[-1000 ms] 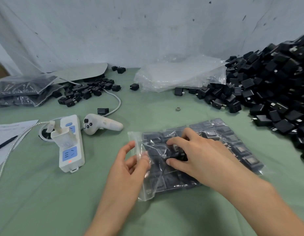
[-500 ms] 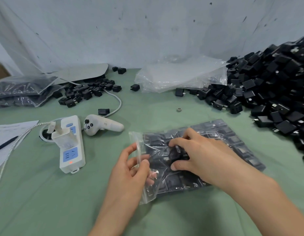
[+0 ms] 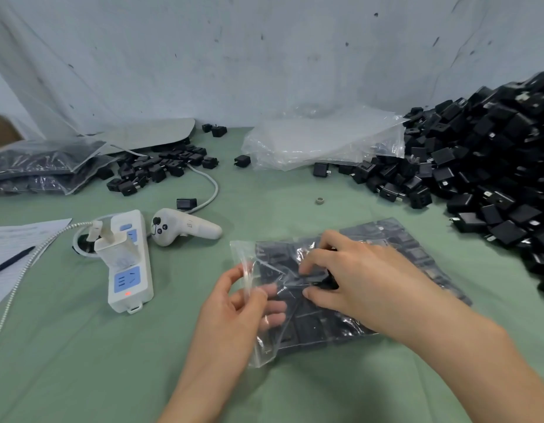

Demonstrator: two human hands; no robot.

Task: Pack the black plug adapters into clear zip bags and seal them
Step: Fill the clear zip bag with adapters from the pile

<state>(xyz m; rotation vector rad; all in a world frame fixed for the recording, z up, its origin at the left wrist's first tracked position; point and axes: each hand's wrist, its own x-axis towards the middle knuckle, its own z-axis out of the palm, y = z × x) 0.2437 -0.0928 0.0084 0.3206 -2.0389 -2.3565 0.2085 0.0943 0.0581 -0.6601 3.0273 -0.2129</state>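
Note:
A clear zip bag (image 3: pixel 414 248) filled with several black plug adapters lies on the green table in front of me. My left hand (image 3: pixel 234 312) pinches the bag's open left edge between thumb and fingers and lifts it a little. My right hand (image 3: pixel 359 279) rests on top of the bag with curled fingers gripping a black adapter (image 3: pixel 321 280) at the bag's mouth. A large heap of loose black adapters (image 3: pixel 493 166) fills the right side of the table.
A white power strip (image 3: pixel 129 264) with a plugged-in charger and a white handheld controller (image 3: pixel 185 228) lie to the left. Farther back are a small adapter pile (image 3: pixel 154 169), filled bags (image 3: pixel 42 166), a stack of empty clear bags (image 3: pixel 322 141), and paper with a pen (image 3: pixel 11 261).
My left hand has raised the bag's open edge higher and slipped its fingers under the plastic. My right hand stays on the bag, working the adapter at the mouth.

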